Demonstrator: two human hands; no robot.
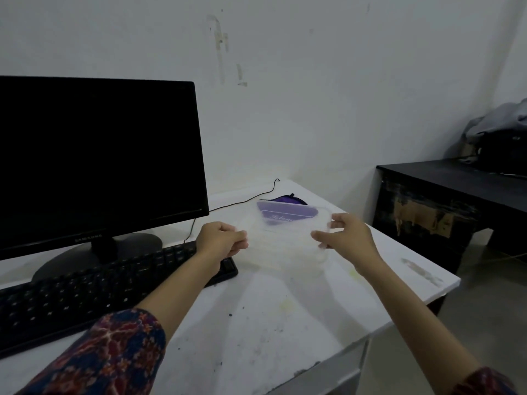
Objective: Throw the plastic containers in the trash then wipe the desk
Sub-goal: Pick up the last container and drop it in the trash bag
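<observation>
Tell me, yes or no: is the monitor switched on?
No: the monitor shows a wholly black screen, while both hands grip the clear plastic containers beside it.

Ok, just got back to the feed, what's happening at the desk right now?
A person holds a clear plastic container between both hands, left hand and right hand gripping its sides, above the white desk. It isn't in any trash yet. A purple pouch lies behind it; stains remain on the desk, unwiped.

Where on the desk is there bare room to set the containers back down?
Bare desk lies in front of the keyboard, toward the near edge, and along the right edge. The back corner is crowded by the purple pouch and cable.
</observation>
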